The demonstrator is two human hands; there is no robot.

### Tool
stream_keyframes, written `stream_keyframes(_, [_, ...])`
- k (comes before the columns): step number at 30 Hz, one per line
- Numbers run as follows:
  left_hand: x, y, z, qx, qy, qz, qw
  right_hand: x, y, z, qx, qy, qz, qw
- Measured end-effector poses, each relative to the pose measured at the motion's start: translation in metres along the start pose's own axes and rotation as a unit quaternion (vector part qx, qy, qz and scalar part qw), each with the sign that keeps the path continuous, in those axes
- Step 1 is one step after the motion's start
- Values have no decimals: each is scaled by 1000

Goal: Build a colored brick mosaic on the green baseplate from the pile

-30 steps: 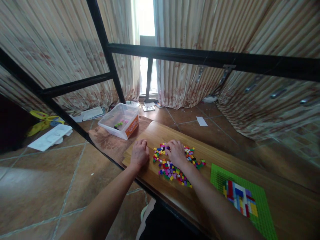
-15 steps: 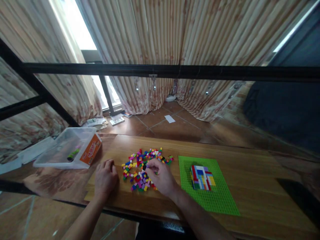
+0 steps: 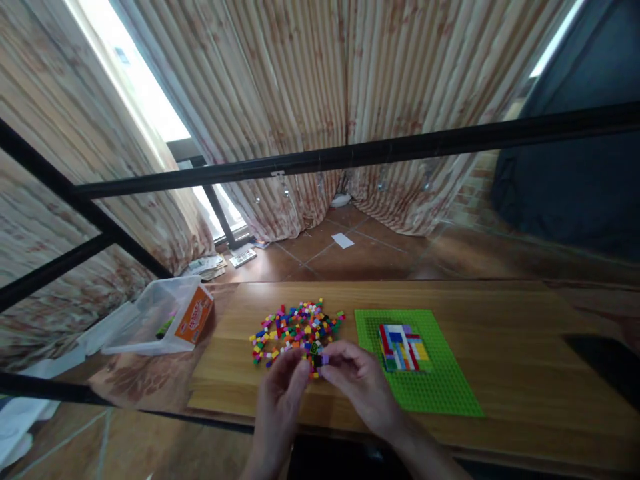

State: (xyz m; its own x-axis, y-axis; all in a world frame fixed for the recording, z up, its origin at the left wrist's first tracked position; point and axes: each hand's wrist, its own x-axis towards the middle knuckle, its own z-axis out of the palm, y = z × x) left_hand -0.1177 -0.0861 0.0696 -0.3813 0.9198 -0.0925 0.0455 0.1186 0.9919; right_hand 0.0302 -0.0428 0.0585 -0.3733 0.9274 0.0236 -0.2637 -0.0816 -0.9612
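My right hand (image 3: 361,381) pinches a small purple toy brick (image 3: 325,359) at its fingertips. Close beside it, my left hand (image 3: 284,387) has its thumb and fingers drawn together; what they hold, if anything, is too small to make out. Dark bricks show between the two hands, and I cannot tell whether they are held or lie behind. A pile of loose coloured bricks (image 3: 295,320) spreads on the table just beyond my fingers. To the right, a green baseplate (image 3: 440,393) carries a flat block of multicoloured bricks (image 3: 404,348).
A clear plastic box (image 3: 145,348) with an orange label stands at the left, a few green pieces inside. The wooden board (image 3: 515,333) lies under the bricks and baseplate. A black metal bar (image 3: 310,160) crosses beyond the table, before curtains (image 3: 295,80).
My left hand has moved right from the board's left side to meet my right hand. My right hand has drawn back from the pile with the purple brick. The camera view has tilted.
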Motion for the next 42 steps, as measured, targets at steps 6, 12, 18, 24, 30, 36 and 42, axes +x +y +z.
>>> stream_keyframes(6, [-19, 1, 36, -67, -88, -86, 990, -30, -8, -14, -18, 14, -5, 1000])
stream_keyframes(12, [-38, -13, 56, -103, -165, -150, 970, -60, 0, -41, 100, 9, 44, 994])
stream_keyframes(18, [-59, -29, 80, -84, -217, -160, 959, -63, 5, -113, -79, 159, -11, 984])
stream_keyframes(24, [-54, -50, 81, -38, -189, -178, 965, -21, -6, -178, -330, 227, -44, 915])
stream_keyframes(30, [-39, -56, 63, 2, -147, -188, 971, 9, -11, -181, -487, 140, -32, 862])
stream_keyframes(36, [-35, -57, 55, 8, -127, -212, 969, 20, -17, -189, -503, 85, -7, 860])
stream_keyframes(42, [-30, -52, 64, 2, -119, -191, 974, 32, -24, -200, -449, 12, 24, 893])
